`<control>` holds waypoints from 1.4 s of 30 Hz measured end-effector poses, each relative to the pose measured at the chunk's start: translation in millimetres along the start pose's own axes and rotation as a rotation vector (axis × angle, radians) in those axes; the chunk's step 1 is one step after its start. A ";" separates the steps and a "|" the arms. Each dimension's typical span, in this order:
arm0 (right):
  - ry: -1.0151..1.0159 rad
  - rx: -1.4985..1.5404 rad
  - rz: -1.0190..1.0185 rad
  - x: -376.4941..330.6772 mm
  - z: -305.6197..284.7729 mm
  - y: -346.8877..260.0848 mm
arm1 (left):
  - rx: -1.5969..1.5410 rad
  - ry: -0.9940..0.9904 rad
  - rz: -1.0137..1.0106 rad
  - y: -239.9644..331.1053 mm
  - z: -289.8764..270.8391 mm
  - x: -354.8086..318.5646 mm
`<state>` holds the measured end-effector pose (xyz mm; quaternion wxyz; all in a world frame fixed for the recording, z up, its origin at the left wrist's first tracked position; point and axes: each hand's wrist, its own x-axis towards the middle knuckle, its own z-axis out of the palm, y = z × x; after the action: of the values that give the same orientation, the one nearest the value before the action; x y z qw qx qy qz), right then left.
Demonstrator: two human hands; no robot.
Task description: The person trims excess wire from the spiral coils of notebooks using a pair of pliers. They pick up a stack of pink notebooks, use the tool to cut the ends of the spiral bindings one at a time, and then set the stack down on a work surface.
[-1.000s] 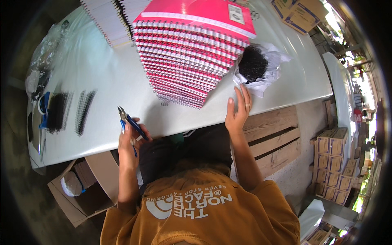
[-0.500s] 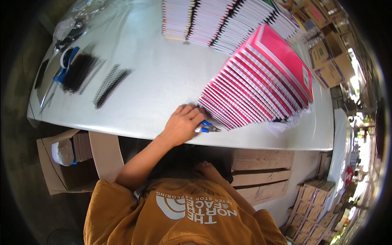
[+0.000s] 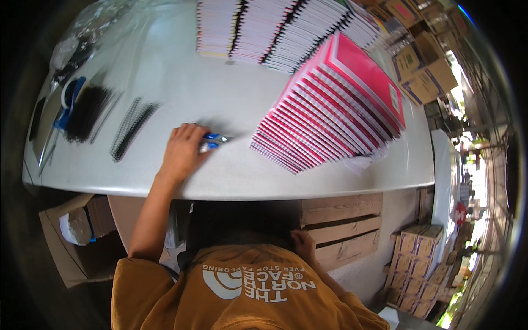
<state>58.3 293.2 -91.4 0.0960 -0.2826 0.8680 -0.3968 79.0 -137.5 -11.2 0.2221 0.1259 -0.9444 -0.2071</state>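
Near the middle of the table [image 3: 170, 82], the left hand [image 3: 184, 148] is holding a pair of blue-handled pliers [image 3: 215, 138], its fingers curling around the handles and the metal tips pointing right. Blur is obscuring whether the pliers are touching the tabletop. The right hand [image 3: 303, 245] is lying low beside the dark-clothed lap, beyond the near edge; its fingers appear bent, but one cannot tell whether they are grasping anything.

To the right of the pliers, near but apart from them, the pink notebooks [image 3: 330, 104] are standing in a tall stack, their spiral bindings facing the near side. White wrap [image 3: 364, 163] is lying against the stack's right foot. Behind, at the far side, rows of bound books [image 3: 300, 33] are standing.

On the left, two groups of black coils, one larger [image 3: 91, 115] and one smaller [image 3: 132, 129], are lying side by side, with a blue-and-white tool [image 3: 69, 104] resting just left of the larger. Clear plastic [image 3: 88, 27] is covering the far left corner. Below the table, an open carton [image 3: 52, 236] is sitting at left, and wooden boards [image 3: 341, 210] are lying at right.
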 end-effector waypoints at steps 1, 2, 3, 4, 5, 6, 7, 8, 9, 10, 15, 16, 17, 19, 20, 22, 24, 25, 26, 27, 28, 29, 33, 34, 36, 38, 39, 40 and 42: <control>0.076 0.095 0.012 17.8 -3.4 -16.7 | 0.009 0.001 -0.008 -4.1 1.8 4.3; 0.015 0.289 0.325 36.7 -11.3 -35.9 | 0.022 0.020 -0.022 -4.9 2.6 7.1; -0.048 0.488 0.635 53.7 -22.2 -54.3 | 0.031 0.038 -0.037 -4.2 4.9 7.5; -0.065 0.875 0.652 67.6 -34.2 -69.8 | 0.030 0.057 -0.052 -4.1 7.9 7.9; -0.078 1.267 0.634 80.3 -44.2 -76.7 | 0.042 0.077 -0.045 -3.0 9.8 7.3; -0.053 1.141 0.445 89.8 -52.3 -58.4 | 0.044 0.092 -0.073 1.3 11.2 6.2; 0.043 1.212 0.384 107.1 -63.1 -50.6 | 0.056 0.109 -0.108 4.4 11.1 3.1; 0.135 1.282 0.314 124.0 -73.9 -42.9 | 0.073 0.126 -0.145 8.8 10.5 0.5; 0.301 1.553 0.367 148.9 -88.2 -55.1 | 0.041 0.145 -0.173 12.3 10.6 -4.7; 0.379 1.375 0.249 170.6 -103.8 -69.5 | 0.014 0.151 -0.165 16.0 12.0 -9.6; 0.749 0.909 0.002 209.6 -130.2 -98.5 | -0.142 0.175 -0.133 30.3 26.8 -18.0; 0.770 0.776 -0.062 203.2 -121.9 -98.7 | -0.162 0.186 -0.130 33.4 28.9 -17.2; 0.788 0.643 -0.126 196.5 -113.5 -100.2 | -0.174 0.144 -0.126 36.6 29.0 -14.5; 0.768 0.575 -0.165 181.6 -94.9 -108.5 | -0.180 0.252 -0.074 45.7 29.2 -1.8; 0.757 0.542 -0.184 175.8 -88.0 -112.1 | -0.181 0.305 -0.048 49.3 28.1 5.8; 0.806 0.351 -0.348 171.5 -85.7 -122.0 | -0.399 0.356 -0.107 61.8 17.6 23.0; 0.820 0.120 -0.541 169.4 -99.0 -153.0 | -0.816 0.355 -0.258 91.7 -2.4 35.7; 0.746 -0.061 -0.707 170.3 -113.6 -171.5 | -1.091 0.228 -0.301 113.2 -17.7 39.2; 0.692 -0.154 -0.807 178.3 -125.7 -195.3 | -1.356 0.101 -0.341 135.6 -35.4 43.6; 0.630 -0.232 -0.916 186.8 -135.5 -219.1 | -1.658 -0.064 -0.278 148.3 -47.4 43.9; 0.618 -0.259 -0.949 203.3 -132.7 -239.0 | -1.955 -0.243 -0.193 159.5 -56.9 45.1; 0.610 -0.305 -0.974 219.6 -133.0 -259.8 | -2.036 -0.298 -0.179 172.7 -64.3 49.8; 0.311 -0.302 -0.591 250.3 -125.7 -285.1 | -2.256 -0.416 -0.095 180.2 -63.1 63.8; 0.315 -0.301 -0.592 251.0 -124.5 -285.7 | -2.293 -0.411 -0.113 178.5 -61.5 64.2; 0.323 -0.300 -0.588 251.5 -122.6 -285.0 | -2.320 -0.449 -0.125 172.1 -58.4 63.9; 0.344 -0.294 -0.620 251.5 -119.3 -283.8 | -2.294 -0.399 -0.277 173.7 -65.6 63.5; 0.365 -0.282 -0.647 251.9 -116.9 -281.5 | -2.279 -0.374 -0.351 174.2 -68.7 63.0; 0.385 -0.269 -0.675 252.3 -115.1 -279.6 | -2.284 -0.411 -0.318 170.2 -69.9 62.2; 0.392 -0.252 -0.694 253.3 -115.5 -275.3 | -2.298 -0.491 -0.251 161.1 -72.6 62.3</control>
<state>-81.0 78.3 204.8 -0.2459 -0.4868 0.7649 -0.3428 35.5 -40.3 142.9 -0.0044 -0.0990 -0.2024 -0.9743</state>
